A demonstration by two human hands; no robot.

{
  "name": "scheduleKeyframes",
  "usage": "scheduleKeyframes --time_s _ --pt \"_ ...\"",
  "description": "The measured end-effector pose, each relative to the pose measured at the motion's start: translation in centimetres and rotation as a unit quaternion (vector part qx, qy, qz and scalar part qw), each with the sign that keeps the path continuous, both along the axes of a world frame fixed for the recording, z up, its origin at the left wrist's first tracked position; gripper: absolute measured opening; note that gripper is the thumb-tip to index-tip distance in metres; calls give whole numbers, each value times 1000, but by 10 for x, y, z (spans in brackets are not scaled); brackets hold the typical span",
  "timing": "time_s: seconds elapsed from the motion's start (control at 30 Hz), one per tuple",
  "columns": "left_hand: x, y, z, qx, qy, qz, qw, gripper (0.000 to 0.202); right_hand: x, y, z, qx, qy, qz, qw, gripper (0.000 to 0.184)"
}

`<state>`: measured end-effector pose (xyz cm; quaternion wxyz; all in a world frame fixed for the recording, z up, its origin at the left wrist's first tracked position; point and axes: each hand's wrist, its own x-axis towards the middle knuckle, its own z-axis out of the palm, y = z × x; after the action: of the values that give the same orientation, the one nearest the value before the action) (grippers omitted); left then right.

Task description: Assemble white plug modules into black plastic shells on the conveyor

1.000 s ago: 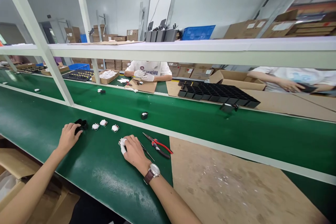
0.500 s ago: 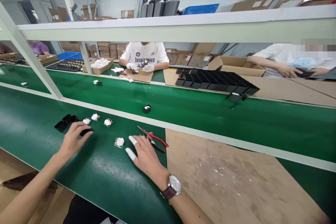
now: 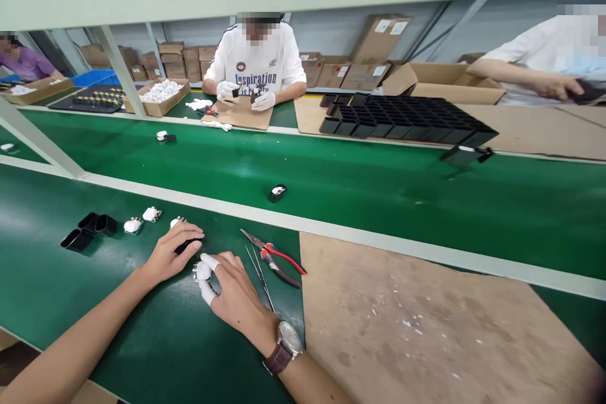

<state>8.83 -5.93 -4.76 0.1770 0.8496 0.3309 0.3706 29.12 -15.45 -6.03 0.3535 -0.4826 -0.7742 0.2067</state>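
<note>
My left hand (image 3: 166, 254) is closed around a small black plastic case (image 3: 187, 245), mostly covered by the fingers. Just to its right, my right hand (image 3: 239, 293) has white finger cots on thumb and forefinger. These two fingers close on a small circuit board with a white blob (image 3: 203, 272), low over the green bench (image 3: 156, 334). Behind my left hand lies another such board (image 3: 178, 222), partly hidden. Two more boards, one of them the nearer board (image 3: 133, 225), sit farther left, beside several black cases (image 3: 78, 240).
Red-handled pliers (image 3: 279, 259) and tweezers (image 3: 259, 274) lie right of my hands, beside a cardboard sheet (image 3: 402, 322). Past a pale rail (image 3: 227, 207), the green conveyor belt carries a filled case (image 3: 278, 193). Across it, a gloved co-worker (image 3: 255, 69) sits near stacked black cases (image 3: 407, 118).
My left hand has moved right with the black case. My right hand has come to the nearest board and closed on it. The camera view has tipped downward.
</note>
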Motion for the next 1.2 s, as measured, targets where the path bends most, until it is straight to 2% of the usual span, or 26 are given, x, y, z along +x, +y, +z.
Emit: scheduleKeyframes --time_s 0.13,0.23,0.4,0.53,0.63,0.77,0.87,0.93,1.07,1.2 --pt "-5 -2 1 -35 -14 -15 999 20 -3 0 5 -10 -36 5 999 27" --pt "-6 -1 -1 -43 -17 -17 999 20 -5 -1 3 -4 -48 7 999 31" --pt "-10 0 -9 -52 -28 -14 998 25 -4 -5 -6 -11 -41 -6 999 55" --pt "-18 2 -10 -78 -69 34 994 34 -3 -8 -16 1 -64 -7 998 76" --pt "-23 5 -4 -103 -85 39 990 37 -4 -8 -20 25 -70 -19 997 70" --pt "-30 7 2 -118 -43 -49 991 41 -7 -3 -15 40 -46 -11 998 43" --pt "-34 3 -3 -124 -20 -90 988 60 -6 -1 -7 28 -32 -3 999 30" --pt "-38 -1 -8 -133 -9 -83 988 68 -4 -2 -4 17 -23 -4 1000 36" --pt "-48 -9 -15 -155 27 -69 985 66 -3 -5 -7 16 -12 -21 1000 61" --pt "-53 -12 -13 -171 60 -74 981 64 -5 -9 -15 35 -66 -14 997 54"
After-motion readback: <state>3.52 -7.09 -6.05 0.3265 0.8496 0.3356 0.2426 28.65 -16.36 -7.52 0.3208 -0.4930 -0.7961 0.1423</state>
